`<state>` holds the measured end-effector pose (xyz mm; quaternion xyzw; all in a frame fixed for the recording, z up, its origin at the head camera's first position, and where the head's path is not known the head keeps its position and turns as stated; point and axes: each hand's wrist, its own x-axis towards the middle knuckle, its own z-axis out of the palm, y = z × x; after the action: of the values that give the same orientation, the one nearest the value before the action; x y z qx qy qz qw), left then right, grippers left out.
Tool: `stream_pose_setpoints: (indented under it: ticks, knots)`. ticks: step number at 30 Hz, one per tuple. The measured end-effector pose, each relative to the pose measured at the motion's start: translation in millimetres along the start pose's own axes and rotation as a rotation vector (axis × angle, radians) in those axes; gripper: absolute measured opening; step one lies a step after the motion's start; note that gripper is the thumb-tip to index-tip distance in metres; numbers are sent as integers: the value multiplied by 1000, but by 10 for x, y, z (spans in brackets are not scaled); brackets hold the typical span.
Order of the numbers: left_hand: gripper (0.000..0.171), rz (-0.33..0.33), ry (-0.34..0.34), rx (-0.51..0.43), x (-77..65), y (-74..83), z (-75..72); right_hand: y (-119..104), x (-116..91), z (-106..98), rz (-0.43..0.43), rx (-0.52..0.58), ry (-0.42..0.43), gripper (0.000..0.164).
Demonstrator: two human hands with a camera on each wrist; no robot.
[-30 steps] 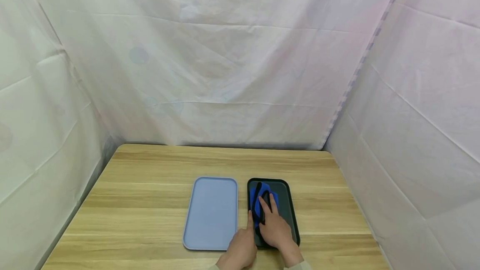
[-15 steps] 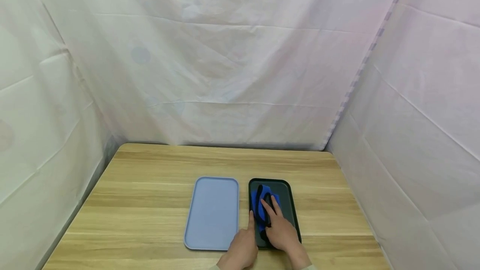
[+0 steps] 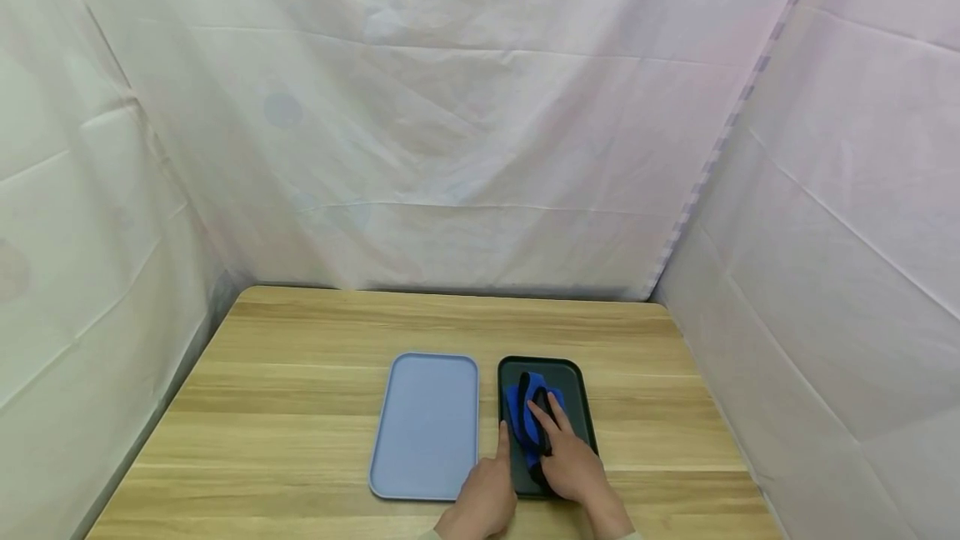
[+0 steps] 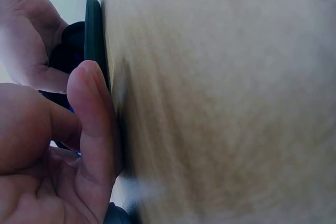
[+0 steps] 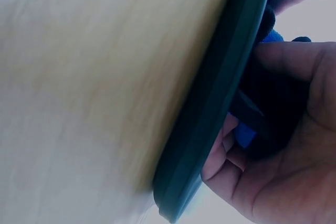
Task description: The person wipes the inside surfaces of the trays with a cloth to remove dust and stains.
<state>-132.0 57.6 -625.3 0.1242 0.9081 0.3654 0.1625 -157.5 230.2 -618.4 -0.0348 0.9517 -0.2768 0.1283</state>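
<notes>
A dark green tray [image 3: 566, 372] lies on the table with a crumpled blue cloth piece edged in black bands [image 3: 537, 386] in it. My right hand [image 3: 573, 465] grips this cloth: index and middle fingers stretch over its top. In the right wrist view its thumb [image 5: 289, 59] and bent lower fingers lie around the dark folds. My left hand [image 3: 486, 490] holds the tray's left edge, its index finger extended along the rim. The left wrist view shows one straight digit outside the rim and a bent one on its inner side.
A light blue tray [image 3: 425, 423] lies flat just left of the dark one. The wooden table [image 3: 300, 407] ends at a white curtain [image 3: 450, 148] behind it, and more white sheets hang at both sides.
My right hand has slid the cloth a little rightward and toward me inside the dark tray. The left hand keeps its place at the rim.
</notes>
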Motion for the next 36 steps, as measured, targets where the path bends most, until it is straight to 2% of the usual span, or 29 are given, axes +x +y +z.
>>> stream_pose_setpoints:
  ticks: [16, 30, 36]
  knots:
    - [90, -17, -6, -6, -12, 23, -14, 37, -7, 1, 79, -10, 23, 86]
    - [93, 18, 7, 5, -25, -1, -5, 106, 1, -37, 83, 13, 47, 87]
    - [97, -12, 9, 6, -24, 8, 6, 134, 13, -54, 82, 14, 51, 88]
